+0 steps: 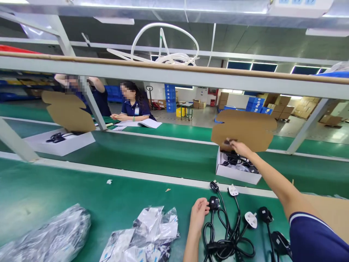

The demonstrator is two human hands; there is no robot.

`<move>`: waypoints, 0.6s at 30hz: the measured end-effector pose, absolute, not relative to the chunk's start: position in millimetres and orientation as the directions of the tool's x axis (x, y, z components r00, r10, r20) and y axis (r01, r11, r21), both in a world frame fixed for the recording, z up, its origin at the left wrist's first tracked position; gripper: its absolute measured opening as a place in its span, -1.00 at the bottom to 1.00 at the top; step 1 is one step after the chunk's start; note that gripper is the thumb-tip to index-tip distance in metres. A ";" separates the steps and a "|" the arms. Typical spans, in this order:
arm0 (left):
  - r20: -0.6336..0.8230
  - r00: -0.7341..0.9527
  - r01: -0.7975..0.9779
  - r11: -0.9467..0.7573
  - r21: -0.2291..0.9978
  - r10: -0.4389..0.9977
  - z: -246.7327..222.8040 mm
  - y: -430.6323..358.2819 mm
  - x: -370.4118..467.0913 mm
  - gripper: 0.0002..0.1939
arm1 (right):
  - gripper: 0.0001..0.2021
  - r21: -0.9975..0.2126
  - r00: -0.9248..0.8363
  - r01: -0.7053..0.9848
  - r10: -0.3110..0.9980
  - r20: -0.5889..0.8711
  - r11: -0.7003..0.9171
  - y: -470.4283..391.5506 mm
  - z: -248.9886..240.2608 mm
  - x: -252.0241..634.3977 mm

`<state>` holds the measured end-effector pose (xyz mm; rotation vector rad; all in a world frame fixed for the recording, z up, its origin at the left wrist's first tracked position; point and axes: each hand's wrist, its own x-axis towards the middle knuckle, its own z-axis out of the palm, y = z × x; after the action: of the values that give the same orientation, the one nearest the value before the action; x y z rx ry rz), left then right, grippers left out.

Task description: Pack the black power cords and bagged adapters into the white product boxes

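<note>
My right hand point(241, 148) reaches over an open white box point(240, 175) and pinches a small dark item point(229, 141), blurred, in front of the raised brown cardboard lid point(245, 127). Black cables point(231, 158) and clear plastic bags lie inside that box. My left hand point(199, 211) is above the green bench, fingers loosely curled and slightly apart, beside a black plug point(214, 203); whether they touch I cannot tell. Around it lie coiled black power cords point(223, 245), some with white-faced plugs point(251, 219). More black plugs point(265, 214) lie to the right.
Small clear packets point(147, 229) and a large plastic bag point(54, 234) occupy the near bench. Another open box point(60, 143) stands left on the green belt point(152, 153). A shelf beam point(174, 72) crosses overhead on slanted posts. Two people point(133, 103) are across the line.
</note>
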<state>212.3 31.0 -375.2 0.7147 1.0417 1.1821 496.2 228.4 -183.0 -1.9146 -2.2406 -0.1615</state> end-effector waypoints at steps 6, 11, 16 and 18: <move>-0.273 -0.010 -0.403 0.246 0.881 0.962 -382.4 33.0 218.0 -0.43 | -0.55 0.006 -0.034 0.999 0.993 0.110 0.033 236.3 -227.6 537.3; -0.269 0.024 -0.383 0.257 0.887 0.963 -387.0 34.9 216.4 -0.42 | -0.48 0.053 -0.011 0.999 0.999 -0.032 0.012 254.1 -244.1 540.8; -0.280 0.021 -0.379 0.267 0.886 0.960 -382.3 31.9 216.1 -0.39 | -0.47 0.111 0.022 0.994 0.997 -0.071 -0.015 251.4 -239.8 549.5; -0.273 0.021 -0.377 0.261 0.889 0.962 -380.3 30.4 217.5 -0.40 | -0.47 0.119 0.005 0.993 1.000 -0.028 -0.002 234.9 -236.2 553.7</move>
<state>217.5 30.4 -380.3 0.7139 1.0639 1.1874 553.7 234.9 -236.2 -2.2980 -2.2900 -0.1053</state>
